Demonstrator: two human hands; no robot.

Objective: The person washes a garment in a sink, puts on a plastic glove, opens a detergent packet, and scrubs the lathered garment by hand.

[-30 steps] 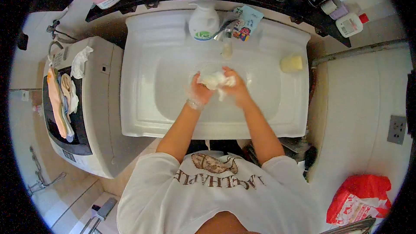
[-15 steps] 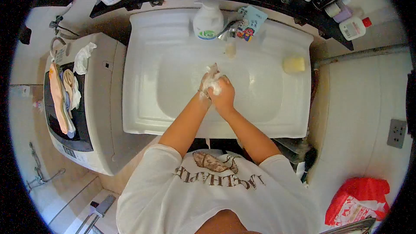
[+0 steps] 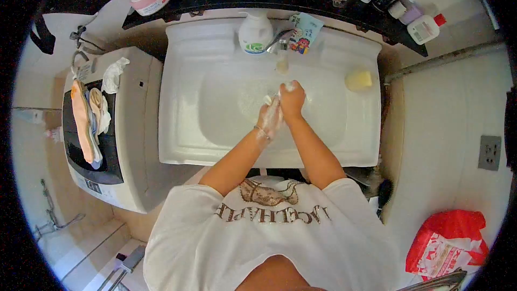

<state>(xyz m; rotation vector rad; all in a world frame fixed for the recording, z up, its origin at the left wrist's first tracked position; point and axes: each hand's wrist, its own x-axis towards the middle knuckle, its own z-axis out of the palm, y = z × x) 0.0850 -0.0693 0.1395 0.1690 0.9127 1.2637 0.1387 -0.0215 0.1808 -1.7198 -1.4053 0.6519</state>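
Note:
White lather coats my left hand, which is over the basin of the white sink with its fingers stretched toward the other hand. My right hand is curled closed right at the left fingertips, with foam on its knuckles. Whatever lies inside its fingers is hidden. A thin bracelet circles the left wrist. Beyond the hands stands the metal faucet, between a white pump bottle and a light blue pouch.
A yellow block that looks like a sponge rests on the sink's right ledge. A black shelf crowded with bottles overhangs the back. At left, folded cloths lie on a washing machine. A red bag is at lower right.
My right hand has slid forward off the back of the left hand to its fingertips. My left hand has drawn slightly back toward me, and the whole view has shifted a little.

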